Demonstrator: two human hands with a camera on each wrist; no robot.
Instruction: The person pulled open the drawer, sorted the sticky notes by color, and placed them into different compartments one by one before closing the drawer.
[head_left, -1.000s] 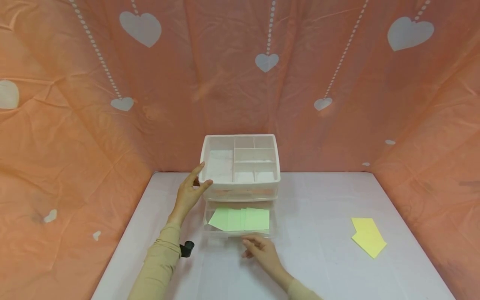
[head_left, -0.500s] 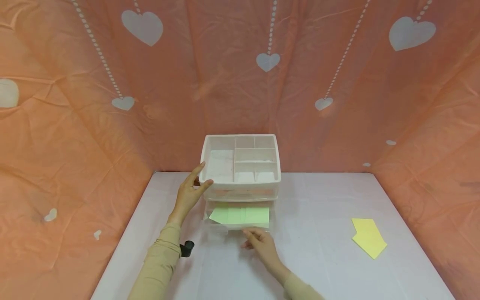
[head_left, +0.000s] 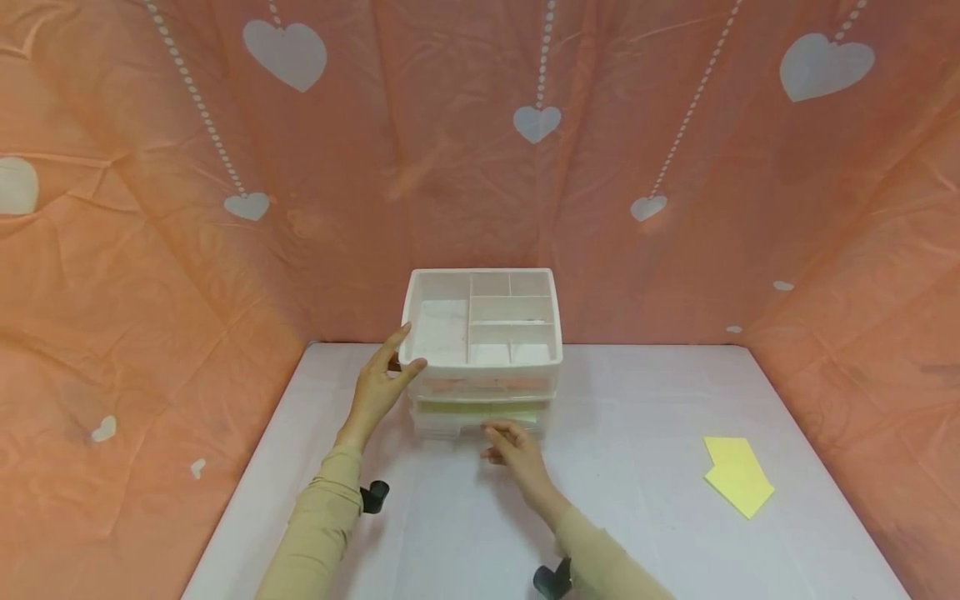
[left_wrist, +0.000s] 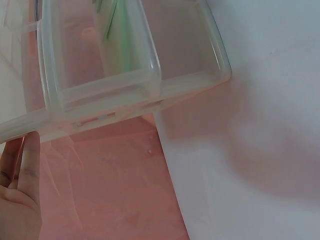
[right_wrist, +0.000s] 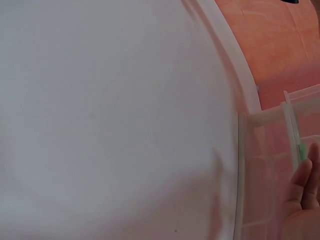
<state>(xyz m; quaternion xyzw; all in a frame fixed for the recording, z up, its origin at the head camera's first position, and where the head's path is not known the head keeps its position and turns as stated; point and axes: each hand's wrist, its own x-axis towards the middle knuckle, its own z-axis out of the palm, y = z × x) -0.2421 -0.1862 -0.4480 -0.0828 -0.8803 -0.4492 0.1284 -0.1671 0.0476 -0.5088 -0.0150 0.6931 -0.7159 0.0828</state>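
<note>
A white plastic drawer organizer point(head_left: 441, 325) with a divided top tray stands at the table's back. My left hand point(head_left: 373, 392) holds its left front corner, thumb on the front and fingers along the side. In the left wrist view, fingers point(left_wrist: 29, 167) of that hand lie against the box wall. The clear lower drawer point(head_left: 435, 427) is almost fully in, and pale green paper point(left_wrist: 114, 40) shows through its plastic. My right hand point(head_left: 522, 467) has its fingertips right at the drawer front, fingers loosely bent. In the right wrist view, the right-hand fingers point(right_wrist: 301, 182) overlap the clear plastic.
A yellow arrow-shaped piece of paper point(head_left: 738, 477) lies on the white table point(head_left: 645, 483) at the right. Orange cloth with white hearts point(head_left: 480, 192) walls in the back and sides. Black wrist mounts point(head_left: 553, 578) jut from the sleeves.
My right hand has moved away from me, and the lower drawer has slid back into the organizer, covering most of the green paper. My left hand has stayed at the corner.
</note>
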